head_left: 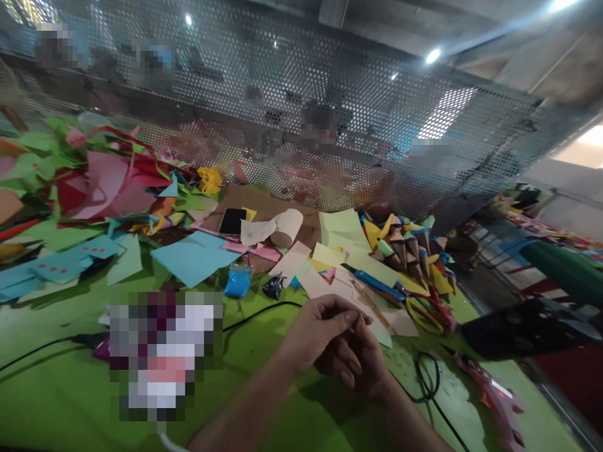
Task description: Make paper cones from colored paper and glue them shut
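Observation:
My left hand point(313, 329) and my right hand point(360, 358) meet above the green table point(264, 414). The fingertips of both are pinched together around something tiny, mostly hidden by the fingers; I cannot make out what it is. Just beyond them lie pale paper pieces point(325, 285), a pencil point(375, 307) and a blue utility knife point(377, 284). Small bags of blue point(238, 280) and black point(274, 286) material sit farther off, left of the hands. To the right are yellow-handled scissors point(424, 316) and a pink glue gun point(494, 395) with a black cord.
A pixelated object point(164, 351) with cables occupies the left front. Behind are blue paper point(195, 254), a phone point(232, 221), a tissue roll point(286, 229) and several paper cones point(409, 245). Coloured scraps point(103, 188) heap up at left. A perforated metal screen point(282, 81) backs the table.

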Demonstrator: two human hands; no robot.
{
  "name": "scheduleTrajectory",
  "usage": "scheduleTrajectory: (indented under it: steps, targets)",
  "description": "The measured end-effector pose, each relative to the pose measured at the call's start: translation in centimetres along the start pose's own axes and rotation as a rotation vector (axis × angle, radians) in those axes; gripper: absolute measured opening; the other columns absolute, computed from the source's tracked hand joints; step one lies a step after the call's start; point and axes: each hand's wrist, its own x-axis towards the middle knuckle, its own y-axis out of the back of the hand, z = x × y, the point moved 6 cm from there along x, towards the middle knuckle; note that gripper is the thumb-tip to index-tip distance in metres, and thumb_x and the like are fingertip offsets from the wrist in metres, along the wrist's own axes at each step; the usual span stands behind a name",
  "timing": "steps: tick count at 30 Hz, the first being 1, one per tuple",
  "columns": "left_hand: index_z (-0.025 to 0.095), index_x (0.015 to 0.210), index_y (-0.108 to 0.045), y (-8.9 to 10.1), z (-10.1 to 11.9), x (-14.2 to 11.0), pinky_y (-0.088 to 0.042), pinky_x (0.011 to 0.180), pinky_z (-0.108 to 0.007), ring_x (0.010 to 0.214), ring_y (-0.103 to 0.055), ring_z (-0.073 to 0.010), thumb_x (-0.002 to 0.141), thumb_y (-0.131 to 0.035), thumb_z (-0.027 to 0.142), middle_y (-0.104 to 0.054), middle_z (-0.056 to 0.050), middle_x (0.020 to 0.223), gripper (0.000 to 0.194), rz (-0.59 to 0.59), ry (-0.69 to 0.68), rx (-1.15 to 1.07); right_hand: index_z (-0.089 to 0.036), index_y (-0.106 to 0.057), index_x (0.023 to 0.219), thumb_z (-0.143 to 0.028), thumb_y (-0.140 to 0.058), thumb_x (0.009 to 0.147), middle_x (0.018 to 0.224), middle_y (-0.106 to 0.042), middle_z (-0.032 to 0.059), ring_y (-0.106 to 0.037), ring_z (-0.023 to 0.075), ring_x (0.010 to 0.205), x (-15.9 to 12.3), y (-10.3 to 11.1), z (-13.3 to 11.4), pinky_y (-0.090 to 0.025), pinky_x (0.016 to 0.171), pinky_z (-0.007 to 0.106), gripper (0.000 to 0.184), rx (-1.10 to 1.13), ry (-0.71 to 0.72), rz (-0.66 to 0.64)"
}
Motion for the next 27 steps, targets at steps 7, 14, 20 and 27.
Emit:
scheduleTrajectory:
  steps: [7,14,20,27]
  targets:
    - [0.021,0.087,-0.074,0.8,3.7,-0.5,-0.047,0.083,-0.028,0.086,-0.067,-0.0169,0.088,-0.063,0.021,-0.075,0.000,0.087,0.011,0.068,-0.434,0.699,-0.021,-0.038,0.037,-0.057,-0.038,0.093,0.032,-0.038,-0.0019,-0.034,0.0084,0.034,0.2,0.2,-0.3,-0.022,0.046,0.026,0.067,0.041,-0.009,-0.028]
    - [0.019,0.089,-0.070,0.0,4.7,-1.2,-0.043,0.084,-0.031,0.085,-0.065,-0.0166,0.093,-0.059,0.018,-0.076,0.001,0.087,0.012,0.065,-0.726,1.121,-0.022,-0.032,0.036,-0.050,-0.038,0.095,0.031,-0.032,-0.0039,-0.028,0.0082,0.033,0.3,-0.5,-1.1,-0.024,0.048,0.027,0.066,0.065,-0.002,0.034]
    - [0.019,0.088,-0.067,-0.1,4.5,-1.0,-0.044,0.080,-0.029,0.083,-0.064,-0.0174,0.092,-0.060,0.017,-0.074,0.001,0.085,0.009,0.059,-0.739,1.204,-0.022,-0.030,0.034,-0.048,-0.037,0.098,0.030,-0.030,-0.0043,-0.027,0.0078,0.031,0.1,-0.6,-0.9,-0.023,0.047,0.027,0.069,0.091,-0.002,0.035]
    - [0.018,0.089,-0.061,-0.5,4.1,-1.2,-0.044,0.080,-0.033,0.085,-0.062,-0.0201,0.091,-0.055,0.012,-0.070,-0.002,0.086,0.009,0.083,-0.777,1.359,-0.023,-0.030,0.034,-0.046,-0.034,0.100,0.030,-0.031,-0.0026,-0.030,0.0094,0.035,0.2,-0.3,-1.0,-0.024,0.046,0.027,0.070,0.114,0.005,0.071]
